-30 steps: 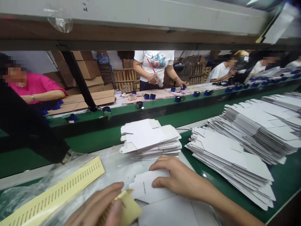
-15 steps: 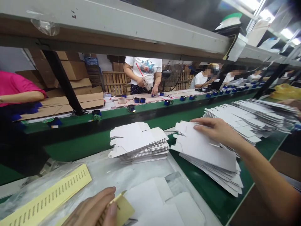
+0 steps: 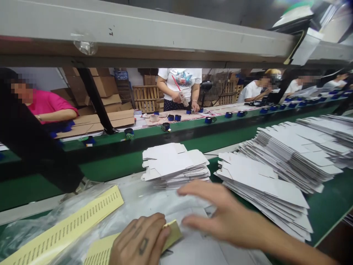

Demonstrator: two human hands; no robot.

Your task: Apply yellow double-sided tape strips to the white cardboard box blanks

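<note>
My left hand (image 3: 140, 239) is closed on a yellow label sheet (image 3: 100, 251) printed with rows of small dark text; its end bends up beyond my thumb. Under both hands lies a flat white carton (image 3: 190, 254), partly covered. My right hand (image 3: 220, 217), blurred by motion, hovers over that carton with thumb and fingers apart and nothing between them. Another yellow label sheet (image 3: 66, 224) rests on clear plastic to the left. Just beyond my hands sits a stack of flattened white cartons (image 3: 168, 162), and a second carton stack (image 3: 261, 184) is at the right.
More flat cartons (image 3: 298, 151) are piled at the far right. A green conveyor belt (image 3: 149, 136) carries dark blue items (image 3: 209, 120) across the back. A grey overhead beam (image 3: 165, 33) and dark slanted posts (image 3: 93, 99) frame the view. Several people work on the far side.
My right hand has left the right carton stack and swung left over the carton near my left hand. The view has turned slightly left. My left hand keeps hold of the yellow label sheet.
</note>
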